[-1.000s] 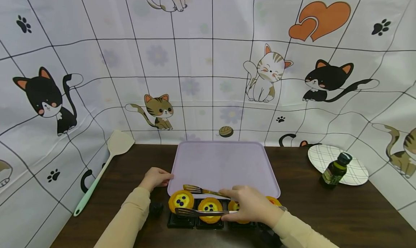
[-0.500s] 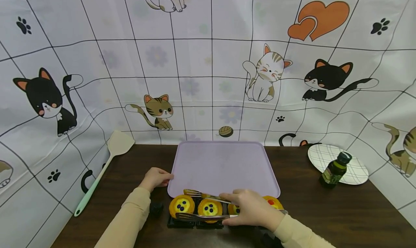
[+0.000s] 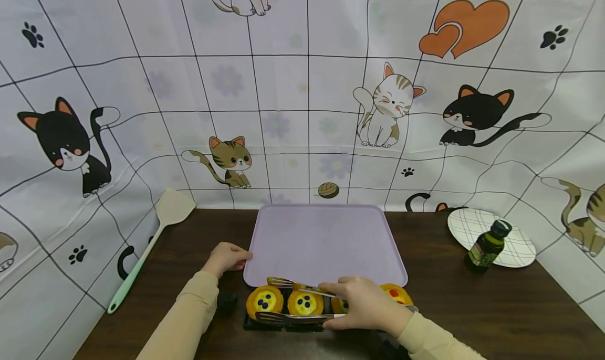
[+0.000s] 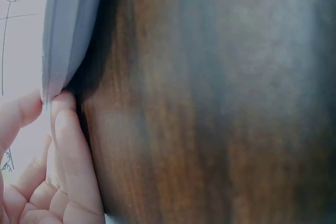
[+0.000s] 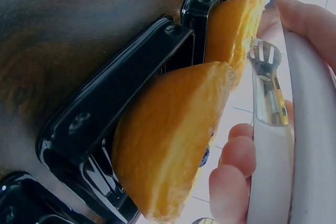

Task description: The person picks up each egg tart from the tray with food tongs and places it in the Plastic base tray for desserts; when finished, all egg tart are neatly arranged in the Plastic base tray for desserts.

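My left hand (image 3: 224, 259) pinches the left edge of a lilac tray (image 3: 326, 239) between thumb and fingers; the left wrist view shows the same hold on its rim (image 4: 71, 35). In my right hand (image 3: 364, 305) is a pair of serving tongs (image 5: 268, 161) with pale handles and fork-shaped metal ends. Their arms are spread, one above and one below a row of round yellow tarts in the head view. Two tarts with dark dots, a left one (image 3: 264, 300) and a middle one (image 3: 305, 302), sit in black holders (image 5: 105, 103). A third is partly hidden by the right hand.
A tart with red dots (image 3: 396, 293) shows beyond the right hand. At right, a dark green bottle (image 3: 487, 249) stands before a white checked plate (image 3: 460, 221). A spatula (image 3: 172, 210) leans on the cat-print backdrop at left. A small dark thing (image 3: 227, 303) lies beside the left sleeve.
The right hand and tongs have come slightly nearer the person, and the tongs' lower arm now crosses the tarts' near edges. More of the red-dotted tart shows. The left hand stays put.
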Motion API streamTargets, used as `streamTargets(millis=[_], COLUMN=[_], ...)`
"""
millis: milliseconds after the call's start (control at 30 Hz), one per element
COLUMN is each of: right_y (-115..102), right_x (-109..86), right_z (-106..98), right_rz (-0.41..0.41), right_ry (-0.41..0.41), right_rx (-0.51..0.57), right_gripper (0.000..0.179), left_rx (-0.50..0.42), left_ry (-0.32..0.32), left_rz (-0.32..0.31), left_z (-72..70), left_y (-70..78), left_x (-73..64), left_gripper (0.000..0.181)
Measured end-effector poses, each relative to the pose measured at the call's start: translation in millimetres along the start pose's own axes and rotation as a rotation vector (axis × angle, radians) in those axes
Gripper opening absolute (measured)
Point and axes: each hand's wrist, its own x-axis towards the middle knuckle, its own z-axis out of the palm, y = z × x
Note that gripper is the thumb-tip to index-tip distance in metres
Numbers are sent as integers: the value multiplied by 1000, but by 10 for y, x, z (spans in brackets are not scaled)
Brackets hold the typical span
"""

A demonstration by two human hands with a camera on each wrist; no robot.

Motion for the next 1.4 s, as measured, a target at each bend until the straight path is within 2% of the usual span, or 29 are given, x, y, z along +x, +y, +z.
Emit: streamTargets(millis=[867,1200,1400], right_y=[4,6,1], right_x=[-16,-39,-93], right_z=[16,-29,-61], right_rz=[2,31,27], right_ry=[27,18,58], right_rx=[-22,6,22], right_gripper=[69,68,68], left_rx=[15,18,11], left_ry=[4,8,6], left_rz=[-14,19,26], left_z=[-1,-5,-3], left_y=[15,38,54], left_x=[4,-61,-88], left_gripper=[26,27,27])
